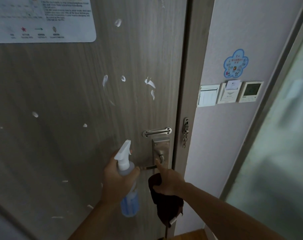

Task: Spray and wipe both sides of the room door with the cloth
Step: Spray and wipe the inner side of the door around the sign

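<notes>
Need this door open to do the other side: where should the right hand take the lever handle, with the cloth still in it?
Probably the lever handle's free left end, from above: it lies horizontal, pivot right. The right hand, gripping the cloth, has only its forefinger there.

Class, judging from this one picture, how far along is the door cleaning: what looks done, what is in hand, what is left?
Done: white foam blobs already dot the door, apparently sprayed. In hand: the left hand grips the spray bottle; the right hand holds the dark cloth, one finger stretched toward the lever handle. Left: the blobs look unwiped, and the door's other side is out of view.
</notes>
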Demonstrator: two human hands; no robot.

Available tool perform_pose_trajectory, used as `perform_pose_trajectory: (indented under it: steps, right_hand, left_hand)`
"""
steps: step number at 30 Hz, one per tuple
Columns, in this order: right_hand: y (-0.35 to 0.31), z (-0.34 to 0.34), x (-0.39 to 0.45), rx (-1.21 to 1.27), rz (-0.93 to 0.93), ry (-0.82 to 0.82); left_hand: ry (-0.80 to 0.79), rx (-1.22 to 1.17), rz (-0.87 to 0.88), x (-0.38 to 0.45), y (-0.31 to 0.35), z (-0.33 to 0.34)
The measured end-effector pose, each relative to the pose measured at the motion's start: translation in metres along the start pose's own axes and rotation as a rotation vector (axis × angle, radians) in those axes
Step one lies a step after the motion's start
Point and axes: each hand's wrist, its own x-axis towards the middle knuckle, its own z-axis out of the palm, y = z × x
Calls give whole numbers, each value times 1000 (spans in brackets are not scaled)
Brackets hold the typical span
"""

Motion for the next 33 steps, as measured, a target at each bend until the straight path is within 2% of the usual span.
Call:
perform_pose_trajectory:
  steps: [7,13,23,33]
  right_hand:
    - [-12,-23,-7,44,-56,117]
    - [-45,-93,-20,84,-153,292]
    - [-108,-218,-44,92,-305,662]
    - [-164,-304,-57,34,-384,845]
  left_hand:
    - [-47,-27,38,13,7,-4]
    - [-35,-48,109,42,37,-10]
    - [-56,-28,348,100,120,-25]
    - [-39,-35,516,145,201,-50]
